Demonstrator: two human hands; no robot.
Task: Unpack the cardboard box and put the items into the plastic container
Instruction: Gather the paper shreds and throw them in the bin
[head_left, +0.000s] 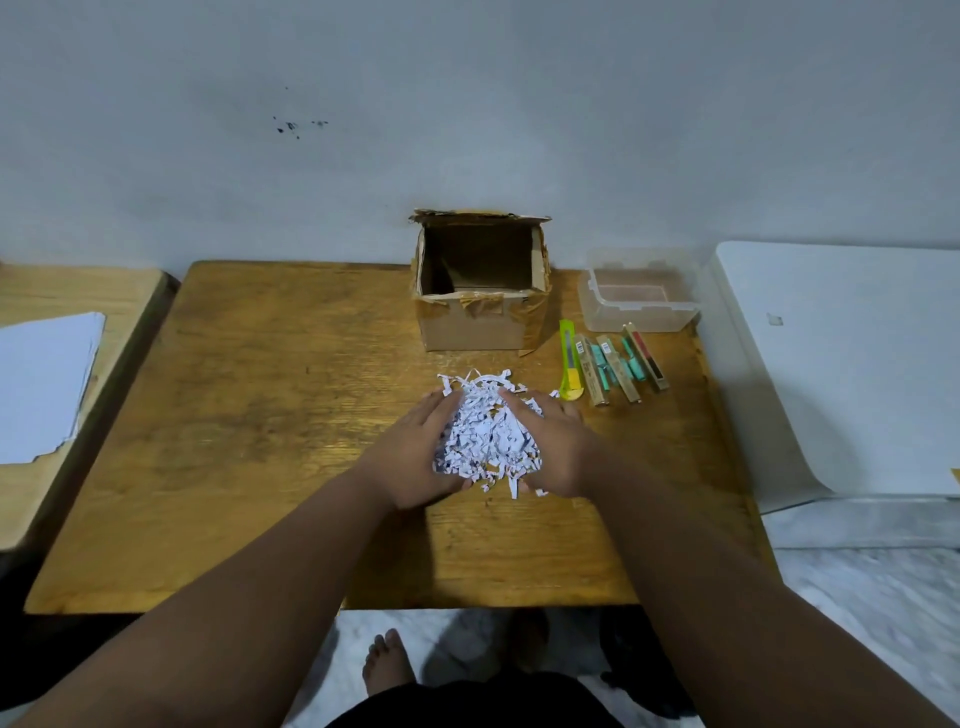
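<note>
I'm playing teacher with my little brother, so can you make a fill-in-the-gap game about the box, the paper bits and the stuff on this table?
1. The cardboard box has its top ____.
2. The left hand and the right hand touch a pile of shredded ____.
3. The green cutter lies on the ____ table.
4. The long packets lie in front of the plastic container, not ____ it.

Missing words: open; paper; wooden; inside.
</note>
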